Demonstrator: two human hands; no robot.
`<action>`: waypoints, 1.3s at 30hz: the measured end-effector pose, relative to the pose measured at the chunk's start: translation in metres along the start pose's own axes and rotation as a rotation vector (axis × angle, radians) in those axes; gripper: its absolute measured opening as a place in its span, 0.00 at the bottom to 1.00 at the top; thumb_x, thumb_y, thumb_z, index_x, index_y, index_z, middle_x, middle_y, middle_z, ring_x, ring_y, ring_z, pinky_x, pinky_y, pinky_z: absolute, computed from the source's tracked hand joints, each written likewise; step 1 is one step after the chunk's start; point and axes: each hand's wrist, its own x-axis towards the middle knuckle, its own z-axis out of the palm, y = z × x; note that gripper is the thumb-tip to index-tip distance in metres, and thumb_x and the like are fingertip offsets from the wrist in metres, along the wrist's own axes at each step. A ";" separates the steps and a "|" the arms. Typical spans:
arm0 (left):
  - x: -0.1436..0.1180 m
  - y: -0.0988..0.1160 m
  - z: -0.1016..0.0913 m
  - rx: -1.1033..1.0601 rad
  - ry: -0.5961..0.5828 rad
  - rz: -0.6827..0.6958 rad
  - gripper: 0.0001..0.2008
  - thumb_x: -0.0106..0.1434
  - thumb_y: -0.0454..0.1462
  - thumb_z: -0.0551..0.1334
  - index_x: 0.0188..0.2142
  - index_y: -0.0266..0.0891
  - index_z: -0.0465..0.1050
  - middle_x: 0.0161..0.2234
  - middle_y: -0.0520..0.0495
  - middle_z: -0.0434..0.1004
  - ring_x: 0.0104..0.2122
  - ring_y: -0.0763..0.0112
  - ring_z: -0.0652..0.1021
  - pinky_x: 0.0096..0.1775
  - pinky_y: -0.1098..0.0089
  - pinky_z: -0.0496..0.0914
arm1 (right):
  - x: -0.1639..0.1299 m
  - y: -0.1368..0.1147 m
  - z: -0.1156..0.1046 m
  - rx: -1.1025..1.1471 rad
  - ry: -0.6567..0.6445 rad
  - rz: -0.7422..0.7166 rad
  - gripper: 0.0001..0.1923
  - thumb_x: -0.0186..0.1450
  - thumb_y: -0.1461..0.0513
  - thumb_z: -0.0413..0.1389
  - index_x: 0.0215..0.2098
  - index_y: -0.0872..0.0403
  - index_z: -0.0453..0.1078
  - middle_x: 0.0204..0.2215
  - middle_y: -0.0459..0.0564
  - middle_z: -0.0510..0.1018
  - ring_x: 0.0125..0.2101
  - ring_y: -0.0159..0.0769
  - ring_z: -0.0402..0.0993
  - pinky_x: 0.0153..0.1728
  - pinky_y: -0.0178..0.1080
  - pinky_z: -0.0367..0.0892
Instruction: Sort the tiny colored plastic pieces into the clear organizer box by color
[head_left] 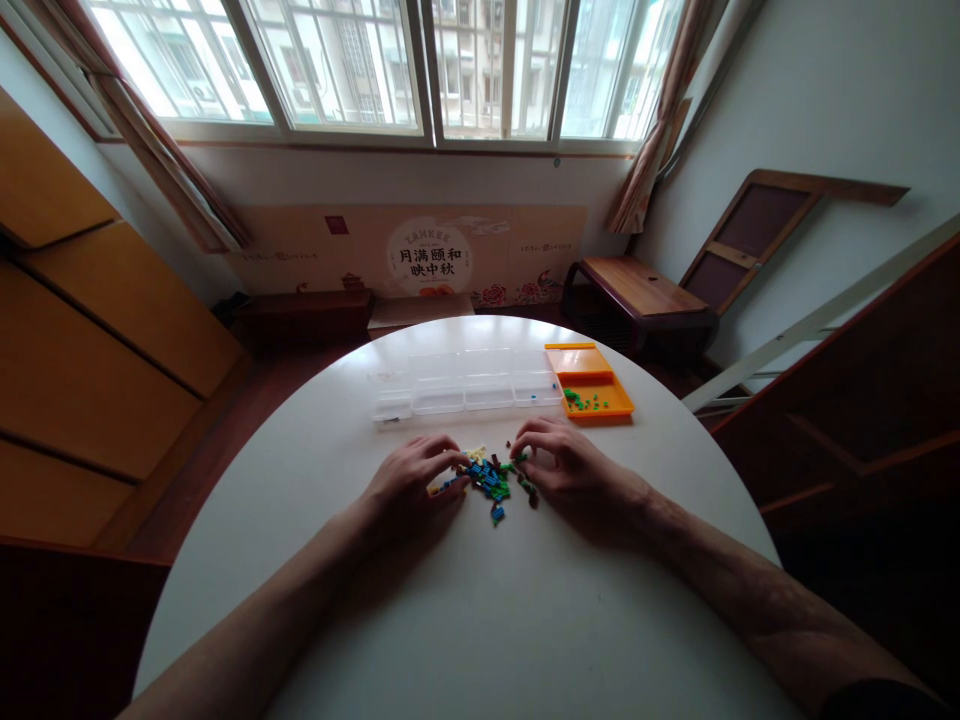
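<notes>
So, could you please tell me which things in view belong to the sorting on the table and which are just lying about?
In use:
- left hand and right hand, both on the pile of small bricks
- orange tray holding green bricks
- clear divided box

Lying about:
- wooden bench
- printed cardboard
- leaning wooden frame

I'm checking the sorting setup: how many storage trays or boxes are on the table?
2: a clear compartment box at the far middle of the white table, and an orange tray touching its right end, holding a few green pieces.
</notes>
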 end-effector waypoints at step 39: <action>-0.006 -0.001 -0.002 -0.031 -0.011 -0.031 0.06 0.74 0.41 0.67 0.48 0.45 0.81 0.44 0.46 0.83 0.40 0.65 0.82 0.44 0.64 0.76 | 0.027 0.031 -0.014 -0.255 0.306 0.022 0.06 0.75 0.61 0.60 0.42 0.49 0.80 0.42 0.52 0.84 0.44 0.46 0.78 0.52 0.52 0.72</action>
